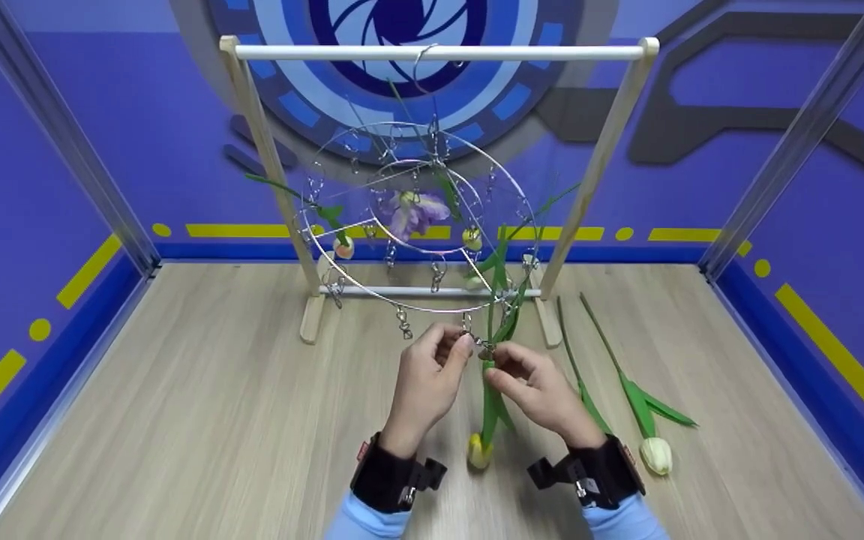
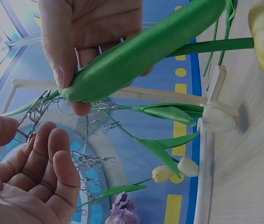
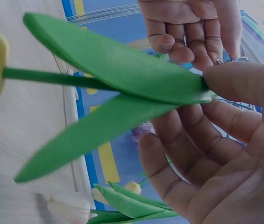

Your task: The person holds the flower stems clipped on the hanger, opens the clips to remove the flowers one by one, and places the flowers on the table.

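Note:
My left hand [image 1: 432, 367] pinches a small wire clip [image 2: 34, 114] between thumb and forefinger; its other fingers curl loosely. The clip hangs from the near rim of a round metal hanger [image 1: 432, 310]. A yellow artificial tulip [image 1: 479, 451] points bloom-down, its stem pinched by my right hand [image 1: 541, 386] just above the green leaves [image 3: 108, 70]. The stem's upper part lies at the clip; whether the clip bites on it, I cannot tell. Other clips on the hanger hold a purple flower [image 1: 415, 215] and several tulips, blooms downward.
The hanger hooks over the white bar [image 1: 312, 52] of a wooden rack standing on the table [image 1: 199, 420]. A white tulip [image 1: 657, 456] lies to the right of my hands, with another green stem [image 1: 573, 352] beside it. Patterned blue panels [image 1: 42, 187] enclose the table.

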A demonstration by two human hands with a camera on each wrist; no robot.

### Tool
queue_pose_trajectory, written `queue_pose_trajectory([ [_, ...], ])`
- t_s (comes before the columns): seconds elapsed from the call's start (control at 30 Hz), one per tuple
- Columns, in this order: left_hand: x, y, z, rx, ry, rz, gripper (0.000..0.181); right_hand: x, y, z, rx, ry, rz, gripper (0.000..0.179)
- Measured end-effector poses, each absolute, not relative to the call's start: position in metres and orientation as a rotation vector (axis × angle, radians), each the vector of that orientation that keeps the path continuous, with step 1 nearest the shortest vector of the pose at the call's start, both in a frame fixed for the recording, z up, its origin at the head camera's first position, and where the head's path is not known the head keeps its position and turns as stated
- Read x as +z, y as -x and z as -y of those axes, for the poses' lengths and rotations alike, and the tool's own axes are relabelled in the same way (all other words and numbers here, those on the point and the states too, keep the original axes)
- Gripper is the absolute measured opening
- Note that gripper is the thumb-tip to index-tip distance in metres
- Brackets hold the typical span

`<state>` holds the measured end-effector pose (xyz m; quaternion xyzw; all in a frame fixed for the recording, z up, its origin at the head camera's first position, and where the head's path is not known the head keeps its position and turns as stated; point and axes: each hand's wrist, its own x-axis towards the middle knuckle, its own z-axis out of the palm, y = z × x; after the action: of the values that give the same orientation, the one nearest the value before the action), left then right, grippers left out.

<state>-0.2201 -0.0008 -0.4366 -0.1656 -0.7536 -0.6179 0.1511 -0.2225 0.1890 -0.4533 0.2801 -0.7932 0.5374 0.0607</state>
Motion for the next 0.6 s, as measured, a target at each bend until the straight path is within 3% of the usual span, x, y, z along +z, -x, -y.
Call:
queue_pose_trajectory([
  [0.6, -0.4369, 0.2200, 0.0022, -1.753, 0.472, 2.185, 0.016, -0.4551, 0.2242, -0.1893, 1.637, -0.876, 2.330, 0.006],
])
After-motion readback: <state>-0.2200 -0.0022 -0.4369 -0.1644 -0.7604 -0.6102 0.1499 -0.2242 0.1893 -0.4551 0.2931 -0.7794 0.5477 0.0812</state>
